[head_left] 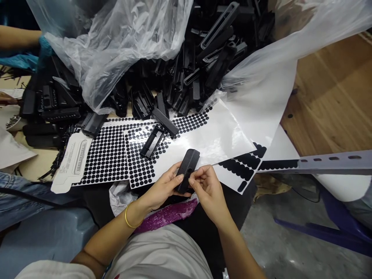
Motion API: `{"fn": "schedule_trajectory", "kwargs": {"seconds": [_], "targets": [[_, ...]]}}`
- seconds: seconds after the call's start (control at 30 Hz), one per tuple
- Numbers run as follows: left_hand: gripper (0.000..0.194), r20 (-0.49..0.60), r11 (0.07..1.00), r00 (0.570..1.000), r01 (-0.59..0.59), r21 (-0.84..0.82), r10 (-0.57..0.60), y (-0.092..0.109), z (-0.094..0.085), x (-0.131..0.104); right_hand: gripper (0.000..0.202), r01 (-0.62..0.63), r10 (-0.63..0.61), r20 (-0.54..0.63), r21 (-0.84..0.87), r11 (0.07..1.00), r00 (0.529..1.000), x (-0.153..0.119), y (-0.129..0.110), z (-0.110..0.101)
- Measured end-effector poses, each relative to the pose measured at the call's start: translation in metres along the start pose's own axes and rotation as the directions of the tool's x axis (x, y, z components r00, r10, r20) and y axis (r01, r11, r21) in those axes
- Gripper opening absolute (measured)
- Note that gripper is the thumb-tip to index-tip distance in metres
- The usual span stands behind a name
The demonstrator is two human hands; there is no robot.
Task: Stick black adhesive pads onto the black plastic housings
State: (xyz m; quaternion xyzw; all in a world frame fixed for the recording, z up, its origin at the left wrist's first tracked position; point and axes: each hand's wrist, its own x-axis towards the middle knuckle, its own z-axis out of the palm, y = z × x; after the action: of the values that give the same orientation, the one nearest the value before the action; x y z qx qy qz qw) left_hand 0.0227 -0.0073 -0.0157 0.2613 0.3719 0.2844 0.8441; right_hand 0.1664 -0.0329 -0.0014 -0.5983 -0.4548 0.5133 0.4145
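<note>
My left hand (pixel 167 182) is closed around a black plastic casing (pixel 188 164) with a fine diagonal pattern, held tilted above my lap. A round dark spot shows on its upper face. Against the casing's right edge, my right hand (pixel 207 186) has thumb and forefinger pinched together; whatever is between them is hidden. Just beyond my hands lies a white sheet of black round stickers (pixel 141 162), with many of its dots gone. On that sheet rest an opened black casing (pixel 152 142) and a patterned black strip (pixel 165 122).
Behind the sheets is a heap of black plastic parts (pixel 200 77), partly under clear plastic bags (pixel 130 31). A white printed card (pixel 71 162) lies at left. A slotted metal bar (pixel 334 159) juts in at right. Another person's arm (pixel 19 37) reaches in at upper left.
</note>
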Motion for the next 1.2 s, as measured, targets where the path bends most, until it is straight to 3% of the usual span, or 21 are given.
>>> {"fn": "schedule_trajectory", "kwargs": {"seconds": [0.3,0.63,0.73,0.83,0.9,0.97,1.03,1.1,1.2], "targets": [[0.047,0.012,1.0,1.0,0.003,-0.028,-0.003,0.004,0.001,-0.002,0.009,0.089,-0.099,-0.04,-0.204,0.975,0.994,-0.003,-0.004,0.004],[0.053,-0.027,0.985,0.995,-0.089,0.149,0.094,0.001,0.002,-0.002,0.009,0.148,-0.185,-0.066,-0.368,0.918,0.98,-0.004,0.0,0.01],[0.054,-0.048,0.977,0.988,-0.134,0.165,0.144,-0.003,0.002,0.0,0.008,0.182,-0.241,-0.059,-0.49,0.853,0.969,-0.005,0.005,0.018],[0.052,-0.074,0.967,0.979,-0.172,0.186,0.188,-0.007,0.001,0.003,0.011,0.223,-0.335,-0.039,-0.674,0.704,0.941,-0.005,0.007,0.02],[0.052,-0.073,0.967,0.982,-0.156,0.2,0.173,-0.007,-0.004,0.002,0.017,0.213,-0.409,-0.074,-0.763,0.611,0.91,-0.002,0.007,0.014],[0.054,-0.024,0.961,0.992,-0.115,0.25,0.125,-0.004,-0.011,-0.003,0.025,0.184,-0.463,-0.147,-0.783,0.595,0.874,0.003,0.006,0.001],[0.054,0.052,0.904,0.994,-0.108,0.414,0.095,0.003,-0.019,-0.012,0.028,0.189,-0.471,-0.196,-0.734,0.652,0.86,0.009,0.004,-0.01],[0.052,0.094,0.751,0.991,-0.133,0.647,0.095,0.015,-0.024,-0.022,0.026,0.218,-0.456,-0.2,-0.671,0.708,0.867,0.012,0.001,-0.015],[0.037,0.012,0.551,0.991,-0.085,0.83,0.134,0.035,-0.027,-0.033,0.015,0.304,-0.449,-0.107,-0.596,0.743,0.887,0.015,-0.001,-0.002]]}}
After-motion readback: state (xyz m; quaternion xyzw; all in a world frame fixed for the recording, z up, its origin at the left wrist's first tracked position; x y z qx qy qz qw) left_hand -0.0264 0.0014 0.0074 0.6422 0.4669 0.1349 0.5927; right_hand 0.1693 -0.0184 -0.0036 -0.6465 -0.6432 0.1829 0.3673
